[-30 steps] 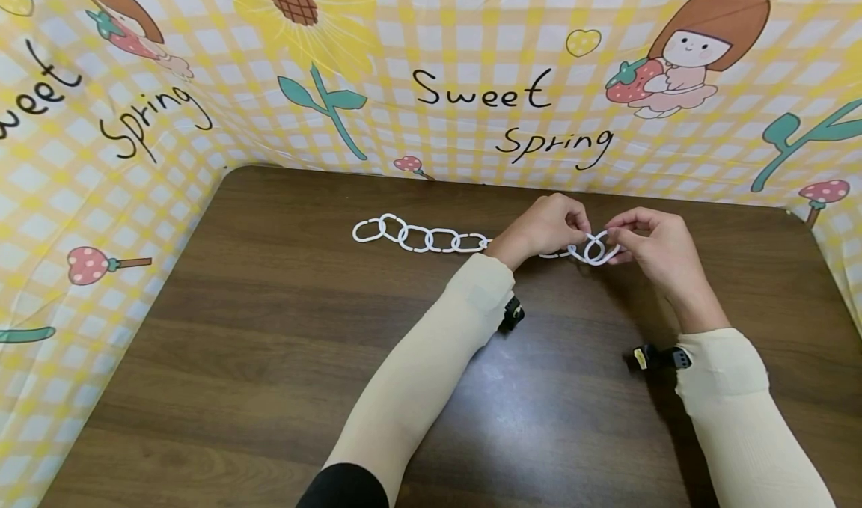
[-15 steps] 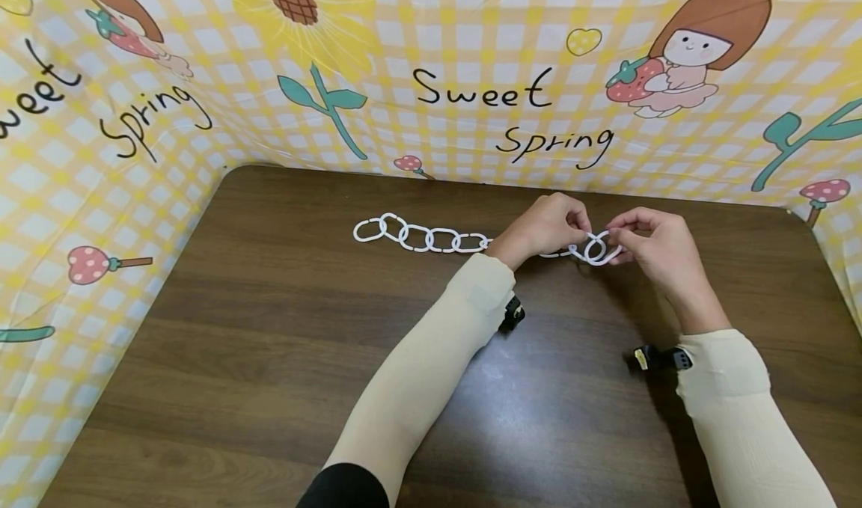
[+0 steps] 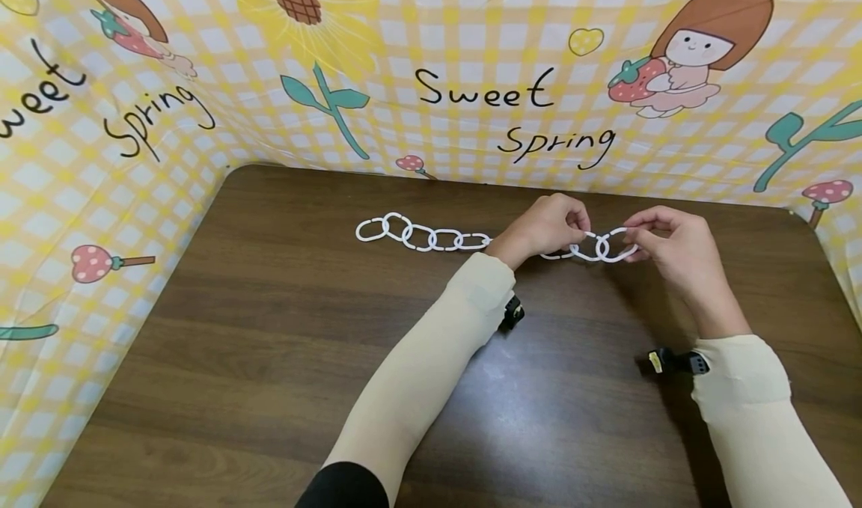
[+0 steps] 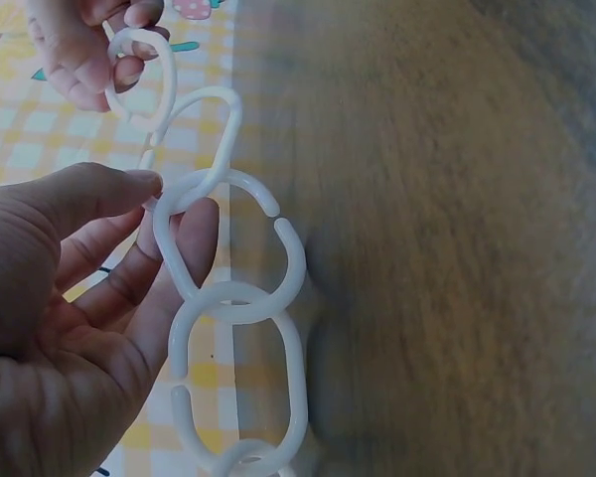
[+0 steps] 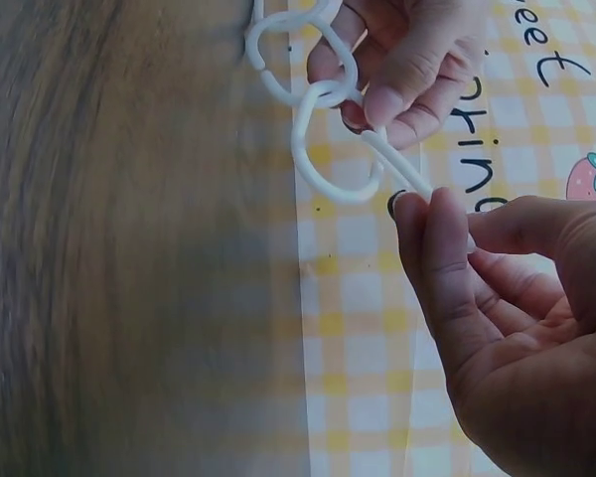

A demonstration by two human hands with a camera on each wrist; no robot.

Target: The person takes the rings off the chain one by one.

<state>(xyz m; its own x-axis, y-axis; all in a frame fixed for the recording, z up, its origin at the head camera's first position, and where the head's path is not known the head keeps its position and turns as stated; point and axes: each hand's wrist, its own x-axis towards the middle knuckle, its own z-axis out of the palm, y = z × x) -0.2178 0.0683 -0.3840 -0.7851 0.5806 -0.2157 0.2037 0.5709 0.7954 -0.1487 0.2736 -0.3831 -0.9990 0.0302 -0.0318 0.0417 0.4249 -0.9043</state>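
A chain (image 3: 407, 233) of white plastic C-shaped links runs along the far part of the table, partly hidden under the left wrist. My left hand (image 3: 548, 224) pinches one link near the chain's right end between thumb and fingers. At that end, my right hand (image 3: 683, 257) pinches the last link (image 5: 402, 164), which hooks through its neighbour (image 5: 300, 149). In the left wrist view, the link at my left fingertips (image 4: 290, 248) shows a narrow gap in its side, and more links hang below it.
Behind the dark wooden table (image 3: 269, 328) stands a yellow checked cloth (image 3: 458, 29) with printed drawings, close past both hands. The same cloth covers the left side. Each wrist bears a small black camera (image 3: 663, 360).
My right hand has moved to the right with the end link, drawing it out along its neighbour. My left hand stays almost where it was, still pinching its link.
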